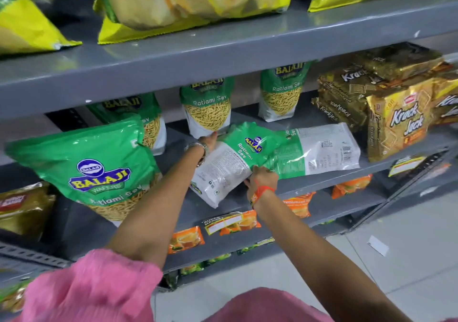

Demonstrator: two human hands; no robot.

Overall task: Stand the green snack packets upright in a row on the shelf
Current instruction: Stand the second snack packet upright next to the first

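A green and white snack packet [233,158] lies tilted at the front of the grey shelf [329,175], back side up. My left hand [210,140] grips its far top edge and my right hand [262,176] grips its near edge. A second packet [319,149] lies flat to its right, partly under it. Three green packets stand upright at the back: one [146,113] on the left, one [208,106] in the middle, one [281,91] on the right. A large green packet [89,170] leans forward at the shelf's left front.
Gold biscuit packs [394,125] are stacked at the right end of the same shelf. Yellow and green crisp bags [188,1] fill the shelf above. Orange packets [186,240] sit on the lower shelves. A scrap of paper [378,245] lies on the grey floor.
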